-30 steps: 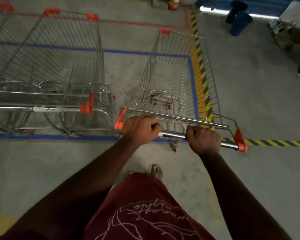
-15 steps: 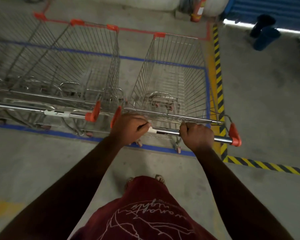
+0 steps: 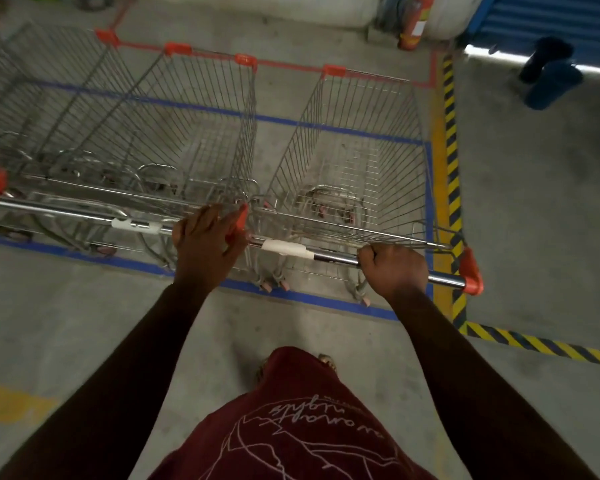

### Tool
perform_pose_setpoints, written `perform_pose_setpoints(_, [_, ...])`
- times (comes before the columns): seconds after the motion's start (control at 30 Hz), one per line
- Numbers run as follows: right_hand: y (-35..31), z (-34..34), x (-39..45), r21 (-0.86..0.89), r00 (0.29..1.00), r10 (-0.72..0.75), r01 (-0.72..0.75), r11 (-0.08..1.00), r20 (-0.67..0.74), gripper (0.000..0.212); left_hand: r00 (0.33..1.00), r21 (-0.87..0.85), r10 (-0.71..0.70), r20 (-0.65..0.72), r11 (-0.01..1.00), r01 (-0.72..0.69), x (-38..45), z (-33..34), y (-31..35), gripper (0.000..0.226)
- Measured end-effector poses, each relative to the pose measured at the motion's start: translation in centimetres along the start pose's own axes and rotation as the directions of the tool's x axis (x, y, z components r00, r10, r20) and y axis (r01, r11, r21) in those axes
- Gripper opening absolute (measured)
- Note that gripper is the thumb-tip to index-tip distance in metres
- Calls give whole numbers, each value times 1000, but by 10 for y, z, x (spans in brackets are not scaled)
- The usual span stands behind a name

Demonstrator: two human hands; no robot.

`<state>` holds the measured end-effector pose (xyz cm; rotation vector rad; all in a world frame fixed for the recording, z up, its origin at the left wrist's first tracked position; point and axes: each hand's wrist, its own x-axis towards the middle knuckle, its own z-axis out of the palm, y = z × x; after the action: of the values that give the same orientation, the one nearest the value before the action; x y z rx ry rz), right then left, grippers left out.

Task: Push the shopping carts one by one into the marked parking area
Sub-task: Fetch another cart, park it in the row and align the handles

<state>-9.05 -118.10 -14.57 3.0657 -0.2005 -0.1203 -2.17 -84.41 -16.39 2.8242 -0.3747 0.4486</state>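
Observation:
A wire shopping cart [image 3: 354, 161] with orange corner caps stands inside the blue tape rectangle [image 3: 326, 301], at its right end. My right hand [image 3: 394, 270] grips its chrome handle bar near the right end cap. My left hand [image 3: 207, 239] lies with fingers stretched over the bar's left orange end cap, where it meets the neighbouring cart's handle. Two more carts [image 3: 160, 133] stand parked side by side to the left, inside the same marked area.
Yellow-and-black hazard tape [image 3: 452, 188] runs along the right of the parking area and turns right across the floor. A red fire extinguisher [image 3: 413, 26] stands by the far wall. Dark blue cylinders [image 3: 548, 81] lie at the far right. Red tape marks the far boundary.
The cart has rolled forward into the blue rectangle and drawn level with the parked carts. My left hand has let go of the bar and spread its fingers over the end cap.

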Motion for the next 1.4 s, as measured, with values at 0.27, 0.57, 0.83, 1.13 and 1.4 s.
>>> perform_pose_setpoints(0.27, [10,10,2,10,996,-15,16,1000,-88,61,984,-146,174,43,975,-166,2,1,-20,55])
perform_pose_setpoints(0.57, [-2,8,-3,32,997,13,-11,999,-74,57,989,-216,83,126,975,-55,3,-2,-18,57])
perform_pose_setpoints(0.83, [-12,16,-20,124,949,175,-147,981,-262,59,980,-201,116,160,976,-83,2,-5,-23,53])
perform_pose_setpoints(1.13, [-10,20,-34,184,929,115,-52,982,-350,66,974,-184,120,195,979,-84,5,-2,-24,55])
perform_pose_setpoints(1.4, [-9,19,-38,204,966,82,-31,978,-246,72,975,-223,144,170,969,-104,5,-3,-29,55])
